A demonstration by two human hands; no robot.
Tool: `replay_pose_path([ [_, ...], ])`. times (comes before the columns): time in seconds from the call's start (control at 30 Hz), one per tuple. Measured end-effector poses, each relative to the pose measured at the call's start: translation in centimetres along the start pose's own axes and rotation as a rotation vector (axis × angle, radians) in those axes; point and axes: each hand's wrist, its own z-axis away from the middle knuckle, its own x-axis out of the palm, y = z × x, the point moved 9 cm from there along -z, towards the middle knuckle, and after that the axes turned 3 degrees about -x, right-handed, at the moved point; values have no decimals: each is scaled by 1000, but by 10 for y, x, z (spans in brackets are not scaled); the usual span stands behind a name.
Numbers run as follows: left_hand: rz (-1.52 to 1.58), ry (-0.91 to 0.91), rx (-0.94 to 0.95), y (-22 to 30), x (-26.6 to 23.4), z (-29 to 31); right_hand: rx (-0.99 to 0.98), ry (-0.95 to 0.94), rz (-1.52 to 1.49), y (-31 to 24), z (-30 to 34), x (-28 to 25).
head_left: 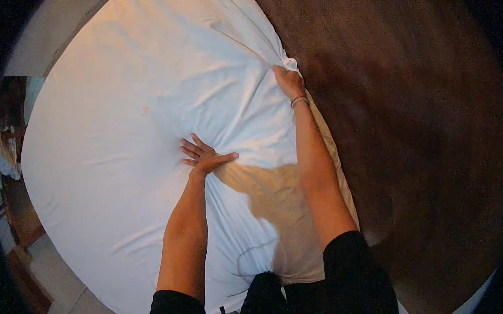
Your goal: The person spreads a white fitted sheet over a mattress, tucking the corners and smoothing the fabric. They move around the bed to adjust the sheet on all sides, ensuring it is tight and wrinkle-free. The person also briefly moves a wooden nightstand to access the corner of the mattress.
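Observation:
A white bed sheet (113,100) covers a wide mattress, with creases running toward both my hands. My left hand (202,155) presses down on the sheet near the middle, fingers spread and holding nothing. Farther off and to the right, my right hand (289,82) is closed on the gathered edge of the sheet, at the mattress's right side. Its fingertips are partly hidden in the bunched cloth. A tan patch, perhaps shadow, lies on the sheet between my forearms.
A dark brown surface (409,136) stretches along the right of the mattress, ending in a corner at the lower right. At the far left are a brown wooden piece of furniture (27,214) and some white cloth-like items (7,152). Pale floor (61,266) shows at lower left.

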Motion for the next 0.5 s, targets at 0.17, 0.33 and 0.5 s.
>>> replay_pose_path([
  [0.17,-16,4,25,6,3,-1,-31,-46,45,8,-29,5],
  [0.33,-21,-13,-5,-1,4,-5,-442,310,-120,-1,58,-39],
  [0.5,4,-20,13,3,-2,2,-562,388,42,0,129,-55],
])
